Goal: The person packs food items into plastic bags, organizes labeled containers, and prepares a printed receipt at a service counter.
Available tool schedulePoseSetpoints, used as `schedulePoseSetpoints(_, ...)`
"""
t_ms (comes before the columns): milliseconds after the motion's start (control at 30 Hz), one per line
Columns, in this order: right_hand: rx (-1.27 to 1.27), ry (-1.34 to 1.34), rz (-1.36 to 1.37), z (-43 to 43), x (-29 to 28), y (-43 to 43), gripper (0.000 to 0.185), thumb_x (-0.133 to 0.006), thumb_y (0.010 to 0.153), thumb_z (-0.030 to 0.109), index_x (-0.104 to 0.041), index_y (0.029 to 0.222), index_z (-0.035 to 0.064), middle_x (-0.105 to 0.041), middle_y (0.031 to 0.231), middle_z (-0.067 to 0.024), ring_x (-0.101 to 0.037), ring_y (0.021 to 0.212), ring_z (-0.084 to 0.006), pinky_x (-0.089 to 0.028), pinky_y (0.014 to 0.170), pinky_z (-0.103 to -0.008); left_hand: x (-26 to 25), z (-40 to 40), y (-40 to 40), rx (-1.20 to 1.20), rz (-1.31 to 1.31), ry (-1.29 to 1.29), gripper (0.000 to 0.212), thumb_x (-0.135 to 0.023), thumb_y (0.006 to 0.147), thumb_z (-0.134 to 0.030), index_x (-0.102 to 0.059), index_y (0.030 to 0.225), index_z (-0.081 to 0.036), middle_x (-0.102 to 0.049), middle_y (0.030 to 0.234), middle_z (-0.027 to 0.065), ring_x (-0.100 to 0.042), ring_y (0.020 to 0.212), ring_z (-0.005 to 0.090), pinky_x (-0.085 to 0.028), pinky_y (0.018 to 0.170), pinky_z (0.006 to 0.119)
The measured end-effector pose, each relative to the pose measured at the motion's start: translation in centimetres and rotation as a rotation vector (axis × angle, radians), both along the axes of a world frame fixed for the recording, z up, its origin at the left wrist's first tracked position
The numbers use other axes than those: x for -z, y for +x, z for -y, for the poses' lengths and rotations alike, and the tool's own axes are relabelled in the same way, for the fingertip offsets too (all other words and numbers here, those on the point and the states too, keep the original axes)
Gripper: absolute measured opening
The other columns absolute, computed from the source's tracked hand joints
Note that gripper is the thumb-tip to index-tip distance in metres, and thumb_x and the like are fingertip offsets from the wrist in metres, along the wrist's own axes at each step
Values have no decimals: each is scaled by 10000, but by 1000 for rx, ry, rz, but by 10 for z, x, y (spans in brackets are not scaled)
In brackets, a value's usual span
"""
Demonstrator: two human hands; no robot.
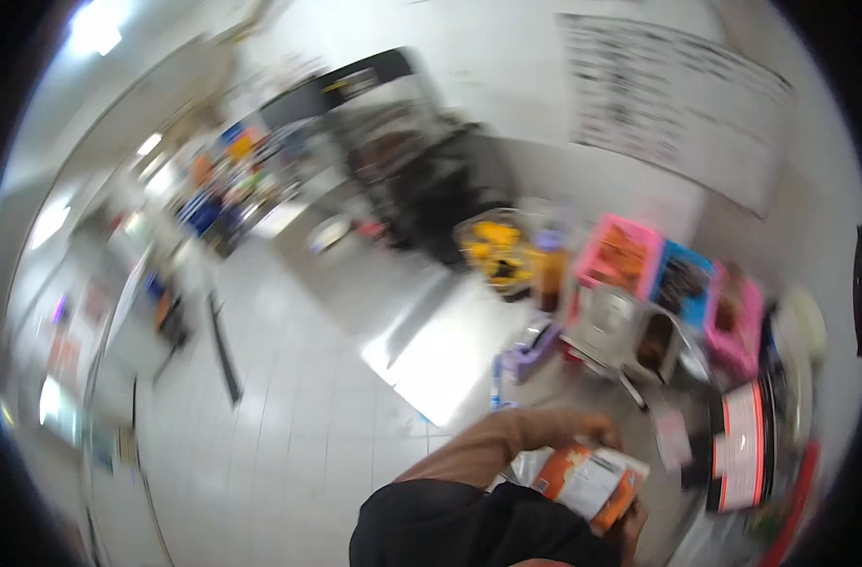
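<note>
An orange packet [558,468] with a white printed label sits low in the view, close in front of my body. My left hand [595,429] reaches across from a black sleeve and grips the packet's upper edge, its fingers blurred. From below, my right hand [635,524] holds the packet's lower corner, partly hidden by the packet and my dark clothing. Behind the packet lies some clear plastic [530,464]. Beyond my hands is a metal worktop [565,390].
Pink baskets [647,273] and a blue basket [701,273] hold food items beside a grey container [604,319]. Nearby are a sauce bottle [550,273], a tub of yellow pieces [498,244], a purple holder [533,354] and a black device [742,446]. A written sheet [679,106] hangs on the wall.
</note>
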State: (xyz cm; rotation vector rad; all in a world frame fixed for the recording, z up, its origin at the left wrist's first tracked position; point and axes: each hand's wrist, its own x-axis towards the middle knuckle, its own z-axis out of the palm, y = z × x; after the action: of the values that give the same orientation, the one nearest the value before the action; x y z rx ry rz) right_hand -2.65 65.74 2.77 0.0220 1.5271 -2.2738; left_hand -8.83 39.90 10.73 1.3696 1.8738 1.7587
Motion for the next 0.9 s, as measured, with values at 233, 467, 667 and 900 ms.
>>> schedulePoseSetpoints(233, -263, 513, -275, 15, 9, -21, 300, -431, 825, 110, -446, 1080, -47, -534, 962, -126, -537, 825, -201, -438, 715, -320, 86, -68, -19, -125, -23, -728, 370, -600, 706, -193, -511, 1008, 1, -530, 1017, 143, -465, 948, 262, -384, 784, 369)
schedulePoseSetpoints(467, -307, 599, -317, 19, 4, -55, 296, -432, 821, 103, -448, 1078, -41, -536, 949, -126, -537, 820, -199, -436, 709, -315, 99, -92, -50, -96, -34, -893, 351, -602, 692, -180, -525, 973, 15, -543, 973, 149, -470, 880, 256, -386, 746, 374)
schedulePoseSetpoints(667, -304, 655, -338, 7, 5, -79, 292, -433, 817, 98, -450, 1076, -36, -537, 937, -127, -536, 816, -197, -435, 703, -312, 107, -107, -81, -50, -55, -960, 334, -603, 681, -168, -536, 944, 27, -554, 936, 153, -474, 822, 252, -388, 713, 379)
schedulePoseSetpoints(900, -312, 695, -319, -8, 5, -96, 288, -434, 813, 91, -452, 1074, -29, -539, 923, -127, -536, 812, -194, -433, 697, -308, 108, -124, -98, 12, -45, -1041, 316, -605, 668, -155, -550, 909, 41, -568, 892, 158, -479, 754, 246, -390, 674, 385)
